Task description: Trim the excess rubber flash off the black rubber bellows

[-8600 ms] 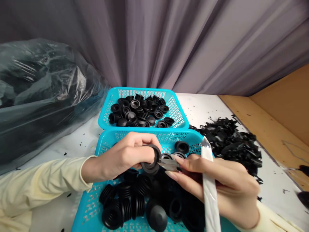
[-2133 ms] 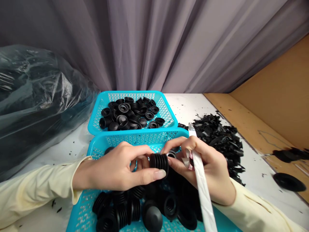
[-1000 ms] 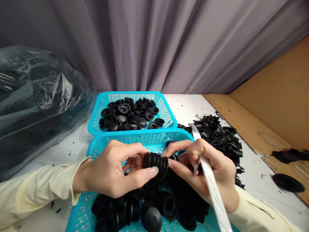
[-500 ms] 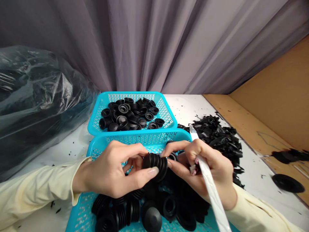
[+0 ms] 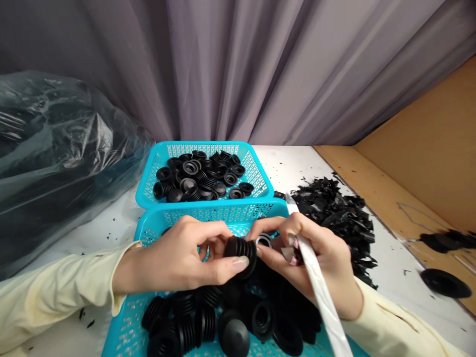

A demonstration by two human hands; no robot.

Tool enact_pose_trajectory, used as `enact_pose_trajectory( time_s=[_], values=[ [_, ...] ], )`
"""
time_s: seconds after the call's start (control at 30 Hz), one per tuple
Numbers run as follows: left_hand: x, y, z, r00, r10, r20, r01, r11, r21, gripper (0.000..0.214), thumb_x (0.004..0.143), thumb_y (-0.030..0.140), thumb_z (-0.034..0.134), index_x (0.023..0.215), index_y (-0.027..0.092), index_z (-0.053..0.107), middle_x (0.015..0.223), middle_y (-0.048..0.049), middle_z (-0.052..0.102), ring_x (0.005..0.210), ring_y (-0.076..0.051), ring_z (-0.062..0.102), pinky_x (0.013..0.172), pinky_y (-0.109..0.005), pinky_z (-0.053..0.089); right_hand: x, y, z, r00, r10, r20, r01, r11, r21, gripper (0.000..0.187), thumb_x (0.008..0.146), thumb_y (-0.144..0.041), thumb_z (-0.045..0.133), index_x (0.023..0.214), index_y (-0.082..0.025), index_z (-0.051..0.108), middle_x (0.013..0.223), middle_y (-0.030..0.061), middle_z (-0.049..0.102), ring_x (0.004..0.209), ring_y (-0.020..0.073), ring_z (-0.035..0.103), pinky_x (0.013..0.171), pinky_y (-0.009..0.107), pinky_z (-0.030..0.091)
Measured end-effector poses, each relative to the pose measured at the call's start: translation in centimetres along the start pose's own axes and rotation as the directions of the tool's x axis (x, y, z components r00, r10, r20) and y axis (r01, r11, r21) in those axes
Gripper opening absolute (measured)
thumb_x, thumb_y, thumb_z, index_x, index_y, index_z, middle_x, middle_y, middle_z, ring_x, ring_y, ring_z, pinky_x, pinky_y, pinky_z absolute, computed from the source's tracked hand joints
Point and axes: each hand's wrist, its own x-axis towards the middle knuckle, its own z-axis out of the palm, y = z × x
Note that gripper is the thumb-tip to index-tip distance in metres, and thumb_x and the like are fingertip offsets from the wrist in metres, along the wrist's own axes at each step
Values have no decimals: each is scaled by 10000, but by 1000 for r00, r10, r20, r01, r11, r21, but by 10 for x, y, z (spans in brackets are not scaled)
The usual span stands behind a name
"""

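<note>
My left hand [image 5: 176, 258] holds a ribbed black rubber plug [image 5: 241, 248] between thumb and fingers, over the near blue basket [image 5: 156, 215]. On its right end rest the thumb and forefinger of my right hand [image 5: 327, 263]. That hand is also closed around a long thin knife [image 5: 319, 280] wrapped in white, its bare metal tip pointing up and away. A crumpled scrap of pinkish wrapping [image 5: 293, 252] shows at the palm. Beneath both hands lie several more plugs [image 5: 233, 334], some ribbed, some domed end up.
Behind stands a second blue basket [image 5: 147, 186] with black plugs [image 5: 204, 178]. Black rubber trimmings [image 5: 334, 208] are heaped at right, on the white table [image 5: 275, 161]. A filled clear plastic bag [image 5: 67, 144] sits at left. A black disc [image 5: 444, 282] lies far right, near a wooden panel [image 5: 427, 124].
The plug has turned slightly in my left fingers and its end now faces more toward me. My right hand and the knife have shifted a little to the left.
</note>
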Motion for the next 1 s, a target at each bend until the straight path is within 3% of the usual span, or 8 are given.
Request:
enact_pose_trajectory(
  time_s=[0.17,0.27,0.37,0.5,0.6,0.7,0.87,1.0],
  values=[
    [2,-4,-2,996,-61,71,65,996,-61,569,732,465,733,1191,213,509,887,-1,671,663,-121,612,528,-192,483,5,-3,0,984,171,-43,-162,973,164,365,753,-114,675,661,-238,344,771,-7,679,429,67,331,378,226,270],
    [0,-7,1,979,175,-105,-165,982,92,651,737,381,757,1280,217,438,1107,-79,628,920,-191,629,697,-266,559,7,-2,-2,970,239,-33,-225,945,239,389,738,-168,714,624,-227,347,752,-7,668,427,57,296,373,220,231],
    [-1,-8,3,858,475,-194,-429,872,236,562,790,167,692,1290,147,438,1219,-148,559,1176,-237,525,950,-357,520,9,-1,-5,937,349,-4,-329,887,324,412,682,-241,789,607,-214,385,746,-13,657,404,35,282,349,209,210],
    [0,-5,0,799,587,-130,-543,798,261,425,844,16,553,1257,89,486,1224,-170,579,1210,-200,533,1042,-322,470,11,1,-7,862,479,165,-502,765,405,434,606,-308,853,638,-215,431,558,-78,501,348,14,209,308,198,128],
    [1,-4,-3,777,625,-76,-595,769,235,337,876,29,523,1202,110,543,1157,-150,639,1121,-193,606,974,-305,526,12,3,-7,859,468,205,-511,796,323,428,615,-370,839,636,-217,440,507,-90,419,372,41,269,323,195,187],
    [1,-5,-2,805,584,-106,-545,798,256,301,870,62,567,1170,93,566,1138,-159,647,1086,-192,626,950,-288,535,12,4,-5,897,419,141,-442,861,251,410,601,-297,844,600,-206,444,635,-29,557,462,66,360,376,207,272],
    [2,-7,3,882,401,-248,-357,911,205,327,790,151,709,1090,104,589,998,-78,685,923,-152,659,874,-233,542,4,1,0,972,220,-86,-204,965,161,405,724,-146,730,617,-220,346,921,20,712,442,53,312,391,228,284],
    [1,-4,4,951,220,-218,-192,971,142,295,781,220,717,1047,142,617,904,-15,697,759,-125,659,726,-219,550,-2,0,1,994,26,-105,-19,997,74,387,771,-78,677,645,-228,343,949,15,742,399,46,335,368,227,318]
  ],
)
